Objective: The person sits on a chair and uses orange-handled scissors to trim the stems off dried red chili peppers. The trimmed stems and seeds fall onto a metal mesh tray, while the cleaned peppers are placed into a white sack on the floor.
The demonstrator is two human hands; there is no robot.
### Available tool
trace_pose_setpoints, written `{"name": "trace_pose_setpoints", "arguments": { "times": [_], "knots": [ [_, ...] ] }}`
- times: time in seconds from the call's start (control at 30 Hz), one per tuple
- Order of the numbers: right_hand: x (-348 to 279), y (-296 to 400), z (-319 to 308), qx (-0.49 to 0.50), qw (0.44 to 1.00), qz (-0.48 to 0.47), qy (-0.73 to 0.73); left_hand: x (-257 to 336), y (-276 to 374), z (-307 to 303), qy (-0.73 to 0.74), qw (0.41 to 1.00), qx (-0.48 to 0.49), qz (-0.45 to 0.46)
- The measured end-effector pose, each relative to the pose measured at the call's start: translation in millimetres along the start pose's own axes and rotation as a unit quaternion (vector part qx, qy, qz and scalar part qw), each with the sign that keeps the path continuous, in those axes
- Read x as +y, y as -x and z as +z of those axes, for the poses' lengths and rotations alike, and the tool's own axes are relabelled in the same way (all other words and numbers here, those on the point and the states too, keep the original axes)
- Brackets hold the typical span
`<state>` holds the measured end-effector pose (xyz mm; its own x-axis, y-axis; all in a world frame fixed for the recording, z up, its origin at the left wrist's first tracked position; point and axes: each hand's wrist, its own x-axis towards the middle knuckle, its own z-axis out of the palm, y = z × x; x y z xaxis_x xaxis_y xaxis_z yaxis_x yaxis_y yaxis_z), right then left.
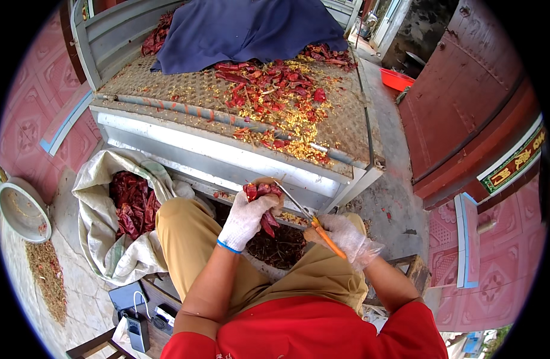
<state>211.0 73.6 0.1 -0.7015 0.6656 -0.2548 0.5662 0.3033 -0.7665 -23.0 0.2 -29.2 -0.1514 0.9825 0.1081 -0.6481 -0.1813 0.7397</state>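
My left hand (249, 217), in a white knitted glove with a blue cuff, holds a bunch of dried red chillies (262, 192). In my right hand (342, 235), gloved in white with thin clear plastic over it, are scissors (317, 227) with orange handles; their blades point at the bunch's upper end. Between my knees, below the hands, a container (261, 265) holds dark stems and scraps. Cut red chillies (275, 85) and yellow seeds (302, 146) lie on the truck bed ahead. A white woven sack (93, 197) of dried red chillies (133, 204) stands left of my knee.
A dark blue cloth (252, 31) covers part of the metal truck bed (346, 130). At the left are a grey basin (21, 208) and a scrap pile (48, 278). A phone (126, 296) and power bank (138, 334) lie on a wooden bench. A red basin (396, 80) sits near a door (459, 94).
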Motion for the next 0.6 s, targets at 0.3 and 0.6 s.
{"name": "trace_pose_setpoints", "arguments": {
  "times": [0.3,0.6],
  "knots": [
    [14.6,5.1,38.7,-0.161,0.860,0.052,-0.482,1.8,4.9,8.6,0.095,0.994,0.047,0.017],
    [0.4,0.4,70.9,-0.204,0.778,-0.021,-0.593,-3.4,2.5,16.1,0.126,0.989,0.067,0.031]
  ]
}}
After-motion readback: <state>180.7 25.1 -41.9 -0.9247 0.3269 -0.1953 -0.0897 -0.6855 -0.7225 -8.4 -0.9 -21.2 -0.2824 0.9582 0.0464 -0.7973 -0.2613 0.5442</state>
